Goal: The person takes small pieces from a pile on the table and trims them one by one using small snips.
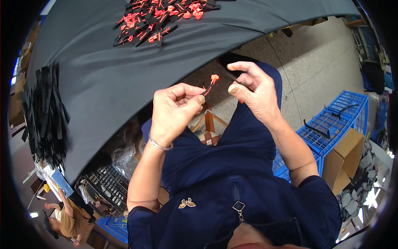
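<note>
Between thumb and forefinger my left hand (176, 106) pinches a small black strap piece (208, 89) with an orange-red cord and knotted end that points up and away. A silvery bangle circles that wrist. My right hand (257, 89), just right of the piece and apart from it, is curled around a thin dark tool (234, 77). Its fingers cover most of the tool, so its kind is unclear; a bit of red shows under the thumb. Both hands are over my lap, by the edge of the dark-covered table (107, 79).
A heap of black strap pieces with orange-red cords (153, 20) lies on the far table. Plain black strips (46, 112) are bundled at the left edge. Blue crates (327, 124) and an open cardboard box (344, 159) stand right. Another person (68, 216) is at the lower left.
</note>
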Demonstrator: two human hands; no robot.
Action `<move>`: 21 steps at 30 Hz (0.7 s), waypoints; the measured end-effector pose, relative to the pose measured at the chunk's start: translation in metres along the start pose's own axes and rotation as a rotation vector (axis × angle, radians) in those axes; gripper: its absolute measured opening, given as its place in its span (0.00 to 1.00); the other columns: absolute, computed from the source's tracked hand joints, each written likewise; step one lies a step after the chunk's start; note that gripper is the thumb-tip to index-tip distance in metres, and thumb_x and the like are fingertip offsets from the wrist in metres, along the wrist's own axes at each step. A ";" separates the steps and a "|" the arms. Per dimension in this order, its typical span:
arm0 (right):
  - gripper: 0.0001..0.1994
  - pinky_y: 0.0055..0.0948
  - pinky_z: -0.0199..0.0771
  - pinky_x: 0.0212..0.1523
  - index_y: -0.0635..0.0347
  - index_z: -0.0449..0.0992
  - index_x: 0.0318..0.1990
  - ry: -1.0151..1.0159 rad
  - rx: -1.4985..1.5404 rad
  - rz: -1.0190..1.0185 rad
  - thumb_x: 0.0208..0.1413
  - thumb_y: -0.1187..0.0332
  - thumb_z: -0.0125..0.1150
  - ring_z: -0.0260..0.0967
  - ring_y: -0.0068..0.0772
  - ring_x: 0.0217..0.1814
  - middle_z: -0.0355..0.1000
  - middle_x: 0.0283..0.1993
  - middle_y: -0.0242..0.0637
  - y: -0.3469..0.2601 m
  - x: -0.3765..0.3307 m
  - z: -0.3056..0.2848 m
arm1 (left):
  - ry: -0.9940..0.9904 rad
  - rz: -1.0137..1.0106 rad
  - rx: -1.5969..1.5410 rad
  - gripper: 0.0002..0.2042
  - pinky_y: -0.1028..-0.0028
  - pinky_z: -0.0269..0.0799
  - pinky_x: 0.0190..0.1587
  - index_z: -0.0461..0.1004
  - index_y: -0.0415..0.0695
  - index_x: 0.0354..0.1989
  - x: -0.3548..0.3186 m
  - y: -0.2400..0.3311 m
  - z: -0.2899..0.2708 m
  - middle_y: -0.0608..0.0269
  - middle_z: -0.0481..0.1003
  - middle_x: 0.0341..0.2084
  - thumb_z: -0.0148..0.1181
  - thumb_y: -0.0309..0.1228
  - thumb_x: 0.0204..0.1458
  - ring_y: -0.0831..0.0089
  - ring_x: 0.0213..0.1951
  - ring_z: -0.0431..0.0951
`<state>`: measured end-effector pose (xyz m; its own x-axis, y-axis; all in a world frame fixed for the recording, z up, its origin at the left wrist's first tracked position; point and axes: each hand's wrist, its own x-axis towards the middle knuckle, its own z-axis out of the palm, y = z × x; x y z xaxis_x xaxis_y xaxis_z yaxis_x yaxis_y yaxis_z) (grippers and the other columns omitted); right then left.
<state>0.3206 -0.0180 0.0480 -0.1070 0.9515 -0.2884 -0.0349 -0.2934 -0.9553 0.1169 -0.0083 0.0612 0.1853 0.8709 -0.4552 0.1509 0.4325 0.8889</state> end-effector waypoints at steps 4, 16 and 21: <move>0.15 0.15 0.63 0.29 0.64 0.73 0.39 -0.076 0.229 0.175 0.50 0.63 0.65 0.63 0.12 0.29 0.69 0.26 0.27 0.017 0.007 0.021 | 0.224 0.815 0.609 0.07 0.78 0.73 0.27 0.77 0.39 0.29 -0.007 -0.011 0.018 0.62 0.74 0.20 0.60 0.19 0.39 0.74 0.22 0.75; 0.07 0.20 0.73 0.39 0.66 0.74 0.39 -0.073 0.051 -0.080 0.52 0.78 0.59 0.71 0.19 0.38 0.73 0.37 0.33 0.021 0.006 0.020 | 0.002 -0.075 -0.365 0.11 0.80 0.74 0.33 0.74 0.34 0.41 -0.022 -0.034 0.023 0.60 0.77 0.30 0.58 0.27 0.53 0.79 0.28 0.77; 0.11 0.13 0.67 0.34 0.63 0.73 0.38 0.240 0.157 -0.106 0.47 0.74 0.66 0.64 0.13 0.32 0.70 0.31 0.26 0.022 0.003 0.025 | -0.025 -0.140 -0.635 0.08 0.81 0.73 0.30 0.74 0.36 0.37 -0.019 -0.040 0.023 0.61 0.77 0.27 0.57 0.28 0.53 0.80 0.24 0.75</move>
<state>0.2949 -0.0239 0.0277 0.1423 0.9667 -0.2127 -0.1887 -0.1844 -0.9646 0.1300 -0.0471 0.0333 0.2296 0.7939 -0.5631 -0.4270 0.6021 0.6747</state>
